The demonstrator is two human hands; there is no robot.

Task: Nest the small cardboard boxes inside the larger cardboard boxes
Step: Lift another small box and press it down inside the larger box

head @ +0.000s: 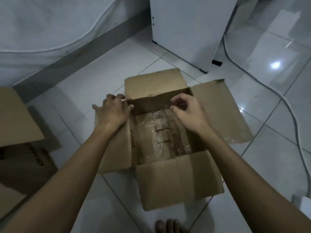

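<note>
The large cardboard box (161,132) sits open on the white tiled floor (87,84) at centre frame, all four flaps folded outward: far flap (154,84), right flap (222,113), near flap (178,179) and left flap (116,145). Inside lies a smaller brown carton (162,132) under glossy clear tape or film; glare and dim light obscure its outline, so its exact shape cannot be determined. The left hand (113,110) lies flat, fingers spread wide, on the left flap at the far-left corner of the opening. The right hand (186,109) hovers over the far side of the opening with fingers curled and thumb and forefinger close together; whether it pinches film or nothing cannot be told. Both forearms enter from the bottom edge. A second cardboard box (21,145) stands at the left, cut off by the frame, its printing unreadable. Toes of a bare foot (170,226) show at the bottom edge. Farther back are a white panel (186,31), a white cable (289,105) on the floor, and a pale draped fabric (55,26).
</note>
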